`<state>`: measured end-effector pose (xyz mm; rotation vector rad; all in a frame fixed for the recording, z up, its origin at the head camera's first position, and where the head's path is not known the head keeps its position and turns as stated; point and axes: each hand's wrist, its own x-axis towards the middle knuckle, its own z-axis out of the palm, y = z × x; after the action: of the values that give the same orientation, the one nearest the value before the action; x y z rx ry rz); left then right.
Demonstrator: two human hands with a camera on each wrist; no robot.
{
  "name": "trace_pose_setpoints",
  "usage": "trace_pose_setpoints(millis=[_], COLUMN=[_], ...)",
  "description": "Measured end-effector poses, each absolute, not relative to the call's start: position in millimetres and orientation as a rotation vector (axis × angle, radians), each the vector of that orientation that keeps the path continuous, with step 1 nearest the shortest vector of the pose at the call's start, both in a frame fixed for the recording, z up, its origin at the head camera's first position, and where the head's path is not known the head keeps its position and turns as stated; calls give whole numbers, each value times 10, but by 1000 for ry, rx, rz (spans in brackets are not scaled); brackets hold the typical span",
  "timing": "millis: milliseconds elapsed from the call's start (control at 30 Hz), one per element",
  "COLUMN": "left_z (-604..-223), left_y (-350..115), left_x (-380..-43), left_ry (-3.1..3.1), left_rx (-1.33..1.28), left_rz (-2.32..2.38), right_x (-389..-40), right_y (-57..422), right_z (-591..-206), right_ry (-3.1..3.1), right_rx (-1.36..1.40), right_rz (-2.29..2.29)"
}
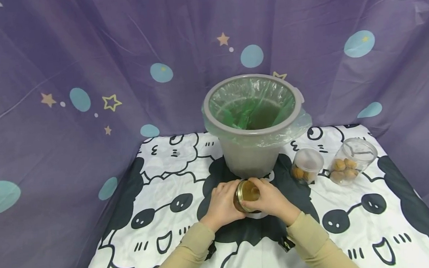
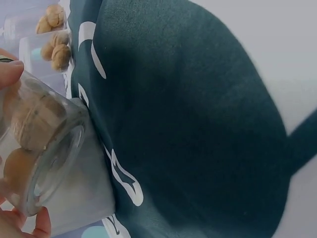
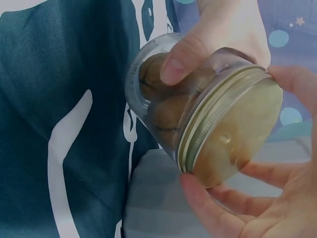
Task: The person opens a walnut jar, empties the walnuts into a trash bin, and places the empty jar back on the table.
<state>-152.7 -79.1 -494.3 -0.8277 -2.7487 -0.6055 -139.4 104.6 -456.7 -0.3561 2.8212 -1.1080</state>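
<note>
A clear jar (image 3: 158, 106) with a gold lid (image 3: 240, 134) is held tilted above the cloth, just in front of the bin. Through its wall show several walnuts (image 2: 37, 119). My left hand (image 1: 224, 204) grips the jar's body, its thumb (image 3: 181, 62) lying along the side. At the lid end, my right hand (image 1: 270, 200) has its fingers and thumb spread round the lid's rim. The lid sits on the jar's mouth, and the jar's glass base faces away from the right hand.
A grey bin (image 1: 250, 158) lined with a green bag (image 1: 247, 112) stands behind the hands. To its right are a small clear container (image 1: 308, 161) and a larger one (image 1: 361, 152), both with walnuts. A patterned cloth (image 1: 162, 242) covers the table; a purple curtain (image 1: 194, 34) hangs behind.
</note>
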Motion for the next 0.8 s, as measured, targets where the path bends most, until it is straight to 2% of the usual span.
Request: trace_pose_setpoints(millis=[167, 533, 800], left_z=[-4932, -4964, -4963], left_y=[-791, -818, -827], left_x=[-1545, -1509, -1506], left_ry=[-2748, -2817, -2806], left_rx=[-828, -871, -877], left_rz=[-638, -705, -674], right_x=[-1413, -1410, -1397], right_y=[1079, 1198, 1229], right_z=[-4574, -4623, -4610], right_ry=[2846, 2867, 2761], right_rx=[-514, -1130, -1109], right_rz=[-1132, -1033, -1113])
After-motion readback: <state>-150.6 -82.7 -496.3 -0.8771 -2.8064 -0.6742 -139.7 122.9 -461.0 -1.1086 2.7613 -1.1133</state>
